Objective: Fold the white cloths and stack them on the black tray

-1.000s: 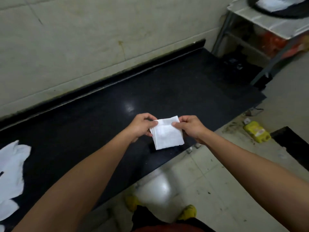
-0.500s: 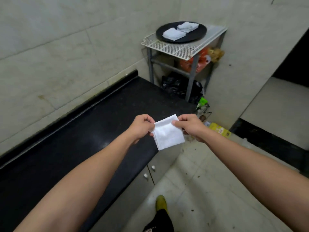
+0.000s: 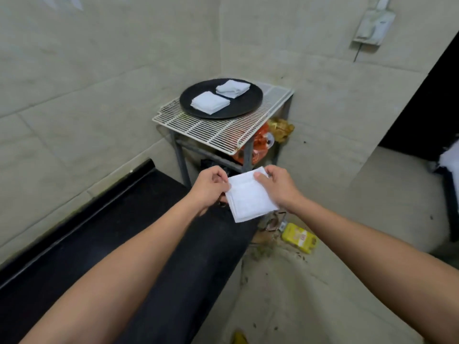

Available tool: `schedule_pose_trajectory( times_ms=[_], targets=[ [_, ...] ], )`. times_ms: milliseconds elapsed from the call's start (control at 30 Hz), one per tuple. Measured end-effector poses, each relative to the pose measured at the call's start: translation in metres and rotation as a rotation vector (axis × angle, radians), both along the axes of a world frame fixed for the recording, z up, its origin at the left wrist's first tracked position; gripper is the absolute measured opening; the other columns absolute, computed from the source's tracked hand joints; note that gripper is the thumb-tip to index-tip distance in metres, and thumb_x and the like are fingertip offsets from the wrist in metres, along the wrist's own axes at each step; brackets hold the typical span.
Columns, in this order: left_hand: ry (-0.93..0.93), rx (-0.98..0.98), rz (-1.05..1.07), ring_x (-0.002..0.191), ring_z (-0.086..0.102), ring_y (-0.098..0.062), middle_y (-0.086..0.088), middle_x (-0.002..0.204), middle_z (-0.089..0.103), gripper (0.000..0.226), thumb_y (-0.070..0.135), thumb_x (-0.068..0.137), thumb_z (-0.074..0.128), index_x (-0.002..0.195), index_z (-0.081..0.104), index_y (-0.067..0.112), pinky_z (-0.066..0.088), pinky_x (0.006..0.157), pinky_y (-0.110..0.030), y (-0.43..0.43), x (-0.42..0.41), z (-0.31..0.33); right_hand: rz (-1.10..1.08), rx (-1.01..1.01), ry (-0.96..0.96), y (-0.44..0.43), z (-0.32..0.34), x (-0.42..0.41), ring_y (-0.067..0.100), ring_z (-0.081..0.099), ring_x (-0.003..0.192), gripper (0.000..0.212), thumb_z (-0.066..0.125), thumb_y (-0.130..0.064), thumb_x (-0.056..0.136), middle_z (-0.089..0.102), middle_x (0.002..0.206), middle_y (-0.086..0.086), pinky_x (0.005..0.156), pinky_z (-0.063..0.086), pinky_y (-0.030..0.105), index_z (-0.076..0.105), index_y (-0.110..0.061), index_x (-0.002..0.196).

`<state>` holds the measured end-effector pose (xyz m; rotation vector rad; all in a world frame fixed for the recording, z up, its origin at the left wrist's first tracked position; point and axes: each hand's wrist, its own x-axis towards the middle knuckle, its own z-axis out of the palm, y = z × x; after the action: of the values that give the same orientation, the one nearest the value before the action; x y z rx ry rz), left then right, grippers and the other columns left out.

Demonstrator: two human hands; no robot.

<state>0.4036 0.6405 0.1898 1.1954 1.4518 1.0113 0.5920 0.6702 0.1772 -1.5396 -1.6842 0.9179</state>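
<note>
A folded white cloth [image 3: 249, 196] hangs in the air between both hands, above the right end of the black counter [image 3: 104, 247]. My left hand [image 3: 208, 187] pinches its left edge and my right hand [image 3: 278, 186] pinches its upper right corner. Farther off, in the room's corner, a round black tray [image 3: 250, 103] sits on a white wire rack [image 3: 218, 130]. Two folded white cloths lie side by side on the tray: one at front left [image 3: 210, 102], one at back right [image 3: 232, 88].
The rack tops a grey metal stand with orange bags on its lower shelf [image 3: 258, 145]. A yellow packet [image 3: 299, 238] and litter lie on the tiled floor to the right of the counter. A dark doorway [image 3: 427, 115] opens at the far right.
The view has swung right and moved toward the corner, so the tray and rack now look nearer and more central. Both hands keep the same hold on the folded cloth.
</note>
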Motion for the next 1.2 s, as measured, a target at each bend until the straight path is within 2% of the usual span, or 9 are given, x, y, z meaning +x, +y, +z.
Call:
schedule_pose_trajectory(
  times_ms=[100, 200, 333, 467, 667, 833, 900, 1067, 1200],
  targets=[
    [0.002, 0.023, 0.004, 0.067, 0.059, -0.02, -0.012, 0.075, 0.057, 0.023, -0.013, 0.085, 0.057, 0.072, 0.062, 0.005, 0.056, 0.055, -0.029, 0.054, 0.006, 0.015, -0.022, 0.059, -0.04, 0.058, 0.011, 0.007, 0.018, 0.048, 0.066, 0.03, 0.061, -0.031, 0.091, 0.055, 0.068, 0.008, 0.062, 0.039, 0.039, 0.057, -0.007, 0.073],
    [-0.027, -0.01, 0.018, 0.077, 0.064, -0.022, -0.014, 0.087, 0.064, 0.016, -0.01, 0.085, 0.059, 0.081, 0.069, 0.001, 0.061, 0.067, -0.035, 0.095, 0.01, 0.028, -0.027, 0.074, -0.065, 0.107, 0.021, 0.01, 0.021, 0.05, 0.065, 0.032, 0.061, -0.038, 0.089, 0.051, 0.066, 0.002, 0.062, 0.043, 0.041, 0.057, -0.009, 0.075],
    [-0.059, -0.008, 0.113, 0.075, 0.065, -0.024, -0.017, 0.095, 0.064, 0.012, -0.008, 0.083, 0.064, 0.089, 0.07, 0.002, 0.06, 0.06, -0.032, 0.145, 0.006, 0.039, 0.03, 0.071, -0.042, 0.17, 0.037, 0.003, 0.02, 0.054, 0.063, 0.034, 0.063, -0.04, 0.088, 0.058, 0.068, 0.004, 0.063, 0.045, 0.036, 0.063, -0.006, 0.08],
    [-0.009, 0.016, 0.202, 0.067, 0.058, -0.017, -0.007, 0.081, 0.055, 0.018, -0.004, 0.082, 0.068, 0.099, 0.069, 0.002, 0.055, 0.056, -0.027, 0.191, 0.002, 0.048, 0.116, 0.107, -0.114, 0.232, 0.05, -0.011, 0.029, 0.061, 0.076, 0.034, 0.062, -0.04, 0.089, 0.065, 0.08, 0.013, 0.069, 0.048, 0.04, 0.063, -0.007, 0.08],
    [-0.038, 0.003, 0.507, 0.09, 0.067, -0.027, -0.011, 0.092, 0.069, 0.012, -0.006, 0.077, 0.071, 0.087, 0.073, 0.001, 0.058, 0.084, -0.042, 0.276, -0.007, 0.059, 0.302, 0.1, -0.135, 0.345, 0.063, -0.037, 0.02, 0.058, 0.084, 0.029, 0.059, -0.04, 0.092, 0.063, 0.089, 0.003, 0.071, 0.041, 0.032, 0.065, -0.012, 0.094],
    [-0.135, -0.044, 0.73, 0.09, 0.067, -0.03, -0.015, 0.093, 0.07, 0.016, -0.01, 0.076, 0.07, 0.074, 0.07, 0.005, 0.059, 0.075, -0.037, 0.338, -0.013, 0.066, 0.428, 0.075, -0.119, 0.421, 0.072, -0.065, 0.023, 0.052, 0.119, 0.041, 0.055, -0.035, 0.096, 0.057, 0.132, 0.007, 0.098, 0.038, 0.033, 0.057, -0.01, 0.128],
    [-0.103, -0.061, 0.782, 0.09, 0.067, -0.03, -0.017, 0.098, 0.068, 0.017, -0.01, 0.077, 0.069, 0.076, 0.069, 0.007, 0.059, 0.073, -0.038, 0.358, -0.021, 0.067, 0.452, 0.063, -0.116, 0.444, 0.073, -0.078, 0.024, 0.048, 0.126, 0.042, 0.056, -0.033, 0.097, 0.053, 0.139, 0.006, 0.102, 0.035, 0.031, 0.056, -0.01, 0.131],
    [0.053, -0.075, 0.778, 0.088, 0.065, -0.03, -0.017, 0.107, 0.064, 0.035, -0.005, 0.074, 0.07, 0.106, 0.064, 0.005, 0.052, 0.06, -0.03, 0.397, -0.043, 0.066, 0.54, 0.072, -0.152, 0.492, 0.071, -0.109, 0.023, 0.058, 0.107, 0.024, 0.059, -0.028, 0.094, 0.063, 0.113, 0.004, 0.09, 0.044, 0.034, 0.065, -0.008, 0.106],
    [0.093, -0.111, 0.764, 0.088, 0.062, -0.028, -0.015, 0.106, 0.06, 0.041, -0.009, 0.076, 0.067, 0.115, 0.06, 0.004, 0.05, 0.053, -0.029, 0.41, -0.053, 0.06, 0.575, 0.081, -0.216, 0.511, 0.064, -0.128, 0.024, 0.058, 0.103, 0.022, 0.061, -0.026, 0.093, 0.065, 0.109, 0.004, 0.09, 0.046, 0.037, 0.063, -0.01, 0.106]
  ],
)
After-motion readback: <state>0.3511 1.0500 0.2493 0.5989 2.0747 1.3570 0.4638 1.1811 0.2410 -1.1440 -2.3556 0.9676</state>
